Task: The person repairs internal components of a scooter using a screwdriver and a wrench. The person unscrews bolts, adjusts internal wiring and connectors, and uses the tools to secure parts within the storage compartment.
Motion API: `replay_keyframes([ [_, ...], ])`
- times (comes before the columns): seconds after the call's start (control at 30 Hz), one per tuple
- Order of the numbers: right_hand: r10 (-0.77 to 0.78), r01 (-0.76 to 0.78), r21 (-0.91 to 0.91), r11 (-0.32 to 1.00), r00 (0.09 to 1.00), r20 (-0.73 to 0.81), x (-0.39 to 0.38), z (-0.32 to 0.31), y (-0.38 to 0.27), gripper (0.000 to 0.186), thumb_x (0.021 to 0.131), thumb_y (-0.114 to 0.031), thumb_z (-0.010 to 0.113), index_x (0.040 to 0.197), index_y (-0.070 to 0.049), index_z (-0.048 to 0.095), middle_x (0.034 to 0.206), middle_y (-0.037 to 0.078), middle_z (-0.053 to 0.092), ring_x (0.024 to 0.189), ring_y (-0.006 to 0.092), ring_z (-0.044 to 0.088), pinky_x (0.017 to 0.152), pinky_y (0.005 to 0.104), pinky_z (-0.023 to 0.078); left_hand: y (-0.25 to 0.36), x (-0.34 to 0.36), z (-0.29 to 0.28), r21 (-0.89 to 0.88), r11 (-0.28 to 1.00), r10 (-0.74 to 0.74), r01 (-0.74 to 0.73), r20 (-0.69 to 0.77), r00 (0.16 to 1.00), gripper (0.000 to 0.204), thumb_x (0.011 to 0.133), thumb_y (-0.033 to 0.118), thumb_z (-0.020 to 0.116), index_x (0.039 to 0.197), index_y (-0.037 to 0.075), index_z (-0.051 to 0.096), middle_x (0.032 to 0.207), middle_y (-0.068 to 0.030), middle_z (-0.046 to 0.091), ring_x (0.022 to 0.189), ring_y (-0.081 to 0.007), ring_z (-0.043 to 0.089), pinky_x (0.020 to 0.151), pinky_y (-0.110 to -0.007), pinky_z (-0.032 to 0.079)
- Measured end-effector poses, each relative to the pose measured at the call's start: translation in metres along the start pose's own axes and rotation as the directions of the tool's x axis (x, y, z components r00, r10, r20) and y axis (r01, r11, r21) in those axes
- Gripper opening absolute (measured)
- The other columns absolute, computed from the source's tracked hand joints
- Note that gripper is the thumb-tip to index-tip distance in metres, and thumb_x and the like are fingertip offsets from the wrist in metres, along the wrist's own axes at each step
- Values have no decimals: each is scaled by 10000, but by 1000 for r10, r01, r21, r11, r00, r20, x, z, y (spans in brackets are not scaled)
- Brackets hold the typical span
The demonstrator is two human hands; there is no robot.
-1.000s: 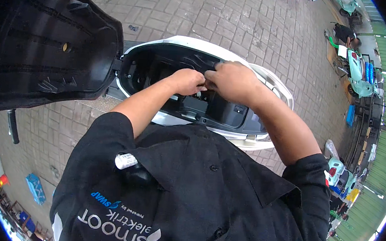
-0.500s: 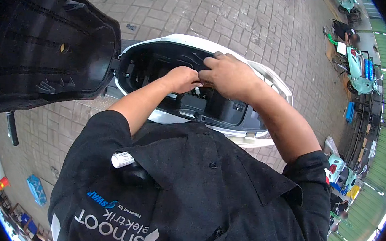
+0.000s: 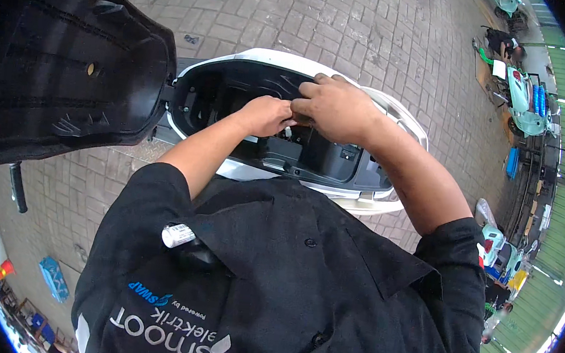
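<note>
Both my hands are together over the black under-seat compartment (image 3: 197, 118) of a white scooter (image 3: 266, 55). My left hand (image 3: 265, 116) has its fingers closed, with the fingertips meeting those of the other hand. From the right, my right hand (image 3: 335, 107) reaches in with curled fingers and a closed thumb and forefinger. What the two hands pinch between them is too small and too covered to name. Just under the fingertips a small white connector (image 3: 288, 132) shows inside the compartment.
The scooter's raised black seat (image 3: 70, 67) stands at the left, hinged to the compartment's edge. A pale grab rail (image 3: 417, 131) curves round the right end. Paving bricks (image 3: 243, 12) surround the scooter. Farther right are mint-green scooters (image 3: 521, 96) and a person (image 3: 502, 44) beside them.
Hardly anything differs. My hands stay together at the same spot, with only a slight shift of the fingers.
</note>
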State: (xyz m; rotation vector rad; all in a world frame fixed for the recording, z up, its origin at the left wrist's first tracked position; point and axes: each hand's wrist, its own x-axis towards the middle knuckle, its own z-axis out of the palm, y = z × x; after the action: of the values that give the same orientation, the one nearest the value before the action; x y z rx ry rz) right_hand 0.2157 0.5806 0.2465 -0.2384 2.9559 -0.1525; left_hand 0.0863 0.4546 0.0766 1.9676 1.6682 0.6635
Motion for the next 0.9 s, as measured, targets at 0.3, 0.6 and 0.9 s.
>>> replay_keyframes([
  [0.3, 154, -161, 36, 986, 978, 139, 4, 0, -7, 282, 880, -352, 658, 1032, -115, 672, 934, 128, 683, 918, 354, 673, 808, 460, 535, 2, 5, 0, 126, 980, -167, 153, 112, 980, 248, 857, 323, 691, 879, 77, 711, 867, -162, 704, 829, -382, 667, 749, -490, 534],
  [0.6, 415, -463, -2, 886, 794, 444, 16, -30, -25, 249, 877, -228, 654, 1105, -128, 666, 994, 104, 667, 980, 338, 656, 857, 460, 524, -6, -6, 25, 186, 982, 2, 29, -165, 986, 240, 844, 375, 696, 817, 137, 712, 761, -69, 687, 781, -299, 678, 764, -435, 518],
  [0.9, 21, -26, 38, 999, 990, 139, 0, -15, -11, 282, 853, -138, 647, 1135, -128, 650, 1124, 79, 580, 1138, 303, 567, 970, 416, 479, 1, -9, 17, -60, 998, -18, 7, -189, 982, 212, 898, 304, 662, 938, 98, 695, 819, -133, 686, 851, -347, 669, 793, -470, 523],
])
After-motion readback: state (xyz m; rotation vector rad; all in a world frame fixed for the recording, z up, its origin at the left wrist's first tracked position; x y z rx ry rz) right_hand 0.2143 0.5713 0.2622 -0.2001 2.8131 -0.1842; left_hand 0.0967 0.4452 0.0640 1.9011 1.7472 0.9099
